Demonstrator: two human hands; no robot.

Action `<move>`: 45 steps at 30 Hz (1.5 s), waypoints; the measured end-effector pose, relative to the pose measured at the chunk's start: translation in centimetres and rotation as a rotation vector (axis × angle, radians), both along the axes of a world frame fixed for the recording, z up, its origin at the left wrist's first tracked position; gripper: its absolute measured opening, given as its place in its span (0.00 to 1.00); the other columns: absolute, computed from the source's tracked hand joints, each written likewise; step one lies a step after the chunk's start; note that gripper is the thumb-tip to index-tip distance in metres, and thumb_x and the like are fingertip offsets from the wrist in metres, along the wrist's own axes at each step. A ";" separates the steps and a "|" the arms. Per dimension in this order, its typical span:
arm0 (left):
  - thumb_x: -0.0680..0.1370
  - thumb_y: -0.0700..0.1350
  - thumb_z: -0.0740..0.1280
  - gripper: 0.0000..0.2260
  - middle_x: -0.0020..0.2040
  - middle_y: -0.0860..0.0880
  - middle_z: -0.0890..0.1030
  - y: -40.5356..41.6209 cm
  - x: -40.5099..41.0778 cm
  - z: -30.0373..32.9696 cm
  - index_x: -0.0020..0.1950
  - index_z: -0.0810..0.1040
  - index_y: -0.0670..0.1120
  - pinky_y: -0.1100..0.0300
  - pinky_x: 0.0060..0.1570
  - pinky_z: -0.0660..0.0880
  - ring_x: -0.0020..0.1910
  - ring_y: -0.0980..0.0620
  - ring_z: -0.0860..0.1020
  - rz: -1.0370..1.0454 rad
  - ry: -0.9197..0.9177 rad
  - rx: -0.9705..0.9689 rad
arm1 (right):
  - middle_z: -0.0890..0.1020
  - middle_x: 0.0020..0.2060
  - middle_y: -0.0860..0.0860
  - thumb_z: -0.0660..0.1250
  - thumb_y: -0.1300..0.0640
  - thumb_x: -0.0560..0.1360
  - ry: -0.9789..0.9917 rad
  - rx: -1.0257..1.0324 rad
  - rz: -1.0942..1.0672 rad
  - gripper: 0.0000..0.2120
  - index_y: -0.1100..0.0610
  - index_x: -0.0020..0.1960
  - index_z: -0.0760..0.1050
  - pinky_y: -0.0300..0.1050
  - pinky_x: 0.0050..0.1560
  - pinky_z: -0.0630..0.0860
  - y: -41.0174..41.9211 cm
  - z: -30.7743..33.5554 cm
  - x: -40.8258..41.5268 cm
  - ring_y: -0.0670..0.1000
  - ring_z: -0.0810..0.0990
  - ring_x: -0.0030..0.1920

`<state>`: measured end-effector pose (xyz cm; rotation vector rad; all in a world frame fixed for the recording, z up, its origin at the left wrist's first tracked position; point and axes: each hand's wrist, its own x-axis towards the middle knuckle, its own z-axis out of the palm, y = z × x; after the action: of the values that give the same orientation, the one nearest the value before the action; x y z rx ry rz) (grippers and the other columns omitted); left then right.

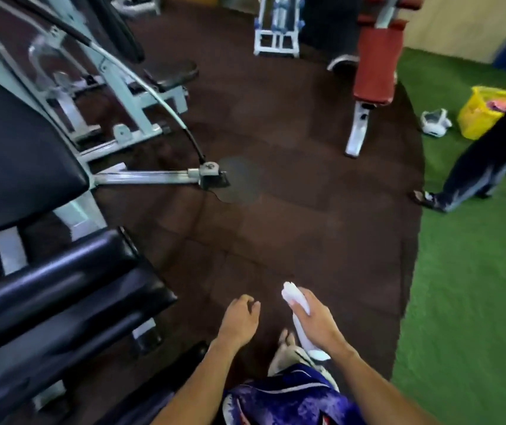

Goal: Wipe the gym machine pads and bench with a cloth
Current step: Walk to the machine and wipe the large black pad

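My right hand (316,317) grips a white cloth (295,299), bunched lengthwise, with one end poking out past my fingers and the other hanging below my wrist. My left hand (241,315) hangs beside it with loosely curled fingers and holds nothing. Both hands are over the brown rubber floor. A black padded seat (15,167) and black roller pads (61,289) of a grey-framed machine stand at the left, apart from both hands. A red padded bench (377,62) stands at the far right.
Green turf (466,286) borders the brown floor (307,216) on the right. A person's leg (472,167) in dark trousers stands there, near a yellow basket (478,111) and a white object (434,122). A cable and low pulley bar (159,176) stretch across the floor from the machine.
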<state>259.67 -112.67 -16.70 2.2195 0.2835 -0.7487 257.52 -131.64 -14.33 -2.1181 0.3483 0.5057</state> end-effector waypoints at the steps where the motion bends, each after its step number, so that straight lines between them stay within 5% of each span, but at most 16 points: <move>1: 0.82 0.51 0.60 0.17 0.59 0.44 0.81 0.3 2.4 -0.2 0.65 0.75 0.43 0.54 0.64 0.73 0.61 0.46 0.77 0.041 -0.005 -0.003 | 0.79 0.62 0.44 0.61 0.46 0.82 0.004 -0.004 0.044 0.19 0.50 0.71 0.71 0.39 0.58 0.69 0.2 -0.1 3.2 0.45 0.77 0.60; 11: 0.82 0.50 0.60 0.16 0.61 0.43 0.79 5.0 21.5 -1.7 0.65 0.75 0.44 0.53 0.63 0.75 0.60 0.45 0.78 0.610 0.012 -0.018 | 0.76 0.67 0.44 0.61 0.47 0.82 0.022 0.002 0.582 0.21 0.51 0.73 0.69 0.36 0.62 0.66 6.4 -1.4 31.7 0.43 0.74 0.64; 21: 0.81 0.51 0.60 0.15 0.57 0.44 0.81 14.8 31.1 -4.2 0.63 0.75 0.45 0.51 0.62 0.75 0.58 0.46 0.79 1.119 -0.010 -0.003 | 0.79 0.65 0.46 0.63 0.49 0.82 -0.019 0.003 1.114 0.19 0.53 0.72 0.71 0.30 0.55 0.66 23.2 -3.2 49.6 0.43 0.76 0.63; 29: 0.82 0.49 0.60 0.16 0.62 0.41 0.79 24.4 33.6 -5.1 0.66 0.75 0.43 0.51 0.64 0.72 0.62 0.43 0.77 1.481 0.018 0.077 | 0.77 0.63 0.42 0.64 0.52 0.82 0.035 0.032 1.497 0.18 0.53 0.71 0.72 0.21 0.57 0.63 39.9 -4.6 53.6 0.40 0.73 0.64; 38: 0.81 0.48 0.61 0.15 0.61 0.42 0.79 28.1 32.7 -6.7 0.65 0.76 0.43 0.48 0.66 0.73 0.61 0.43 0.77 1.978 0.088 0.185 | 0.76 0.67 0.43 0.62 0.52 0.83 0.119 0.024 2.021 0.18 0.51 0.72 0.71 0.33 0.67 0.64 52.9 -7.9 52.3 0.42 0.73 0.68; 42: 0.82 0.49 0.61 0.15 0.62 0.44 0.79 30.2 32.7 -7.9 0.65 0.76 0.45 0.47 0.64 0.73 0.62 0.43 0.76 2.086 0.214 0.302 | 0.77 0.67 0.43 0.62 0.53 0.82 0.194 0.061 2.089 0.18 0.49 0.71 0.72 0.42 0.73 0.67 57.0 -11.5 51.5 0.42 0.74 0.68; 45: 0.80 0.54 0.55 0.19 0.60 0.45 0.80 31.6 32.4 -9.3 0.64 0.77 0.46 0.47 0.62 0.75 0.60 0.43 0.78 2.129 0.256 0.461 | 0.76 0.66 0.38 0.62 0.54 0.83 0.192 0.147 2.136 0.16 0.45 0.69 0.72 0.38 0.73 0.65 59.6 -14.6 51.0 0.37 0.72 0.68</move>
<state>292.09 -81.07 -26.01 0.9292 2.4357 0.3420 308.53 -72.06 -28.92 -1.4621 -1.9748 1.7009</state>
